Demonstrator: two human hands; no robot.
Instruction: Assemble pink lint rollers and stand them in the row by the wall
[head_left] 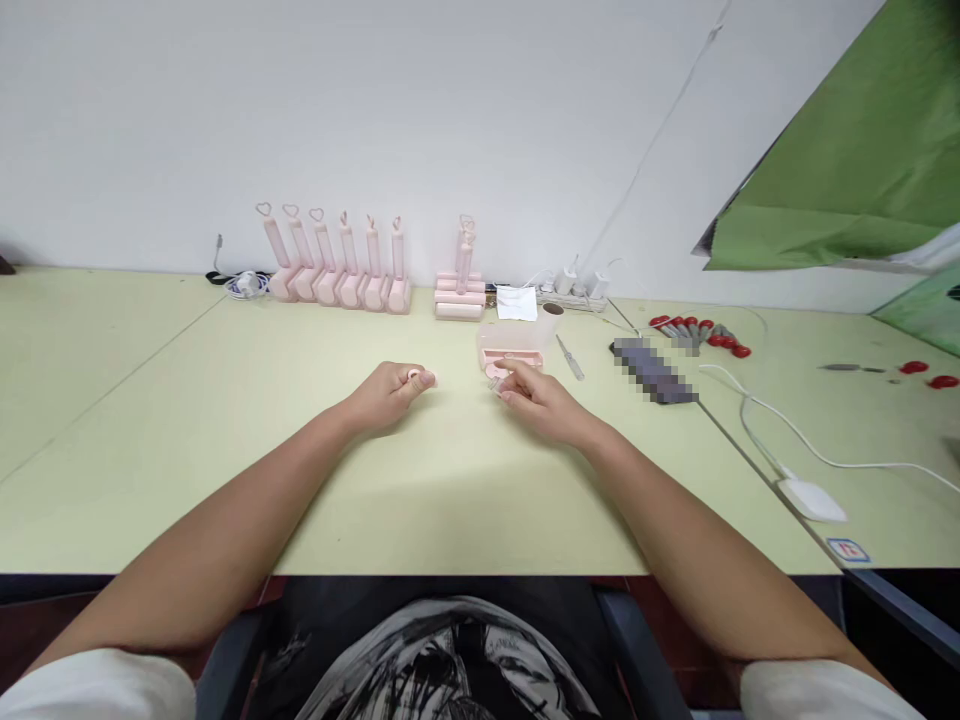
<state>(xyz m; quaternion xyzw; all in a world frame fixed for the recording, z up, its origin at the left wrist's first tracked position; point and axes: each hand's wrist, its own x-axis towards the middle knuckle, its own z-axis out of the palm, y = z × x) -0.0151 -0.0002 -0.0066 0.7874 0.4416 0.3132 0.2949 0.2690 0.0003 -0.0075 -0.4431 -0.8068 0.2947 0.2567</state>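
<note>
My left hand (388, 395) is closed above the pale table, its thumb pressed over a small pink round part (413, 374) that mostly hides in the fist. To its right, my right hand (541, 402) has thumb and forefinger around a small clear and pink piece (494, 382), too small to name. Just behind those fingers lies a pink case (517, 355) with its see-through lid raised. A roll of white sheet with a brown core (553, 312) leans behind the case. A thin grey knife-like tool (570, 358) rests right of the case.
Pink rollers with heart-shaped loops (351, 288) stand in a row by the wall; more pink rollers (460, 297) stand beside them. A power strip (574, 297), a white paper (517, 303), a blurred-out phone (652, 372), red-handled tools (686, 328) and a white charger (812, 500) lie rightward.
</note>
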